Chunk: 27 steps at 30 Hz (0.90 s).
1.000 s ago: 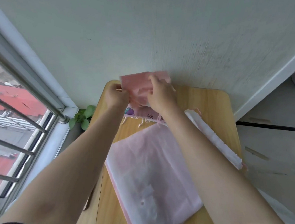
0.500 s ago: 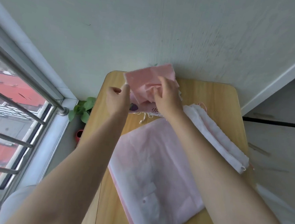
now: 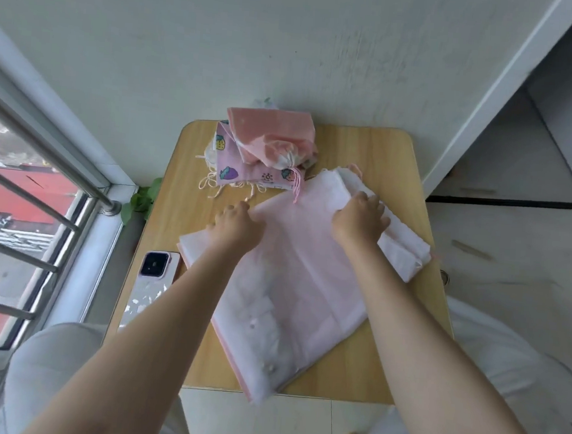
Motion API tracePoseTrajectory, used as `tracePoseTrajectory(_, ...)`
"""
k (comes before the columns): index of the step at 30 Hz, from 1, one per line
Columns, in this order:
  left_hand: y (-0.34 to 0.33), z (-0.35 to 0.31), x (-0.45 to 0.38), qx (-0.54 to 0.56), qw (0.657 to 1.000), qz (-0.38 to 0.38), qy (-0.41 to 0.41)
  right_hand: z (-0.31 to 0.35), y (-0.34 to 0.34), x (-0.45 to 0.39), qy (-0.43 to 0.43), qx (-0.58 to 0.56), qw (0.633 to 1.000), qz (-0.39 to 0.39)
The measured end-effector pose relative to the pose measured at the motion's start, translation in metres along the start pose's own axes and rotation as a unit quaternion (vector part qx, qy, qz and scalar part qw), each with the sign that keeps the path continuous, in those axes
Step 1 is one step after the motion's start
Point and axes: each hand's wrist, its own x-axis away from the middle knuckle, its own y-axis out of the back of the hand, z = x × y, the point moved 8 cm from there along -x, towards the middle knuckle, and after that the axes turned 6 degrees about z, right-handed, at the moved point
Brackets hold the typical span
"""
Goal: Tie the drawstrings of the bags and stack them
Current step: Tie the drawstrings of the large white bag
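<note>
Both hands are resting on the large pale pink bag [image 3: 293, 279], which is lying flat across the middle of the wooden table [image 3: 378, 155]. The right hand [image 3: 359, 219] is curling its fingers over the bag's gathered white mouth [image 3: 389, 235]; the left hand [image 3: 237, 225] is pinching the opposite upper edge. The bag's long axis is running diagonally, from the near table edge up toward the right hand, so that hand is nearer the drawstring end. The tied bags [image 3: 266, 150] are sitting stacked just beyond, against the wall.
</note>
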Motion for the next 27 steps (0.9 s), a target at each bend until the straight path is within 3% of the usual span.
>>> tracePoseTrajectory(7, 0.012, -0.005, 0.02, -0.026, 0.999, -0.009, -0.02, 0.015, -0.006, 0.006, 0.081, 0.051, 0.991, 0.095)
tracePoseTrajectory(10, 0.015, 0.0, 0.022, 0.012, 0.999, 0.02, -0.03, 0.016, -0.002, 0.007, 0.07, 0.061, 0.992, 0.088)
tracePoseTrajectory(13, 0.003, 0.002, 0.031, -0.059, 0.983, 0.173, -0.035, 0.021, 0.009, 0.013, 0.067, 0.069, 0.995, 0.038)
tracePoseTrajectory(15, -0.007, 0.003, 0.043, -0.078, 0.962, 0.257, -0.049, 0.03, 0.008, 0.017, 0.082, 0.092, 0.991, 0.047)
tracePoseTrajectory(18, 0.001, 0.003, 0.037, 0.065, 0.974, 0.201, -0.084, 0.048, 0.0, 0.024, 0.115, 0.119, 0.982, 0.089)
tracePoseTrajectory(21, 0.016, -0.004, 0.035, 0.255, 0.952, 0.132, -0.107, 0.073, -0.006, 0.036, 0.215, 0.069, 0.973, 0.039)
tracePoseTrajectory(27, 0.031, -0.016, 0.033, 0.346, 0.931, 0.044, -0.105, 0.082, 0.006, 0.054, 0.307, -0.033, 0.95, -0.047)
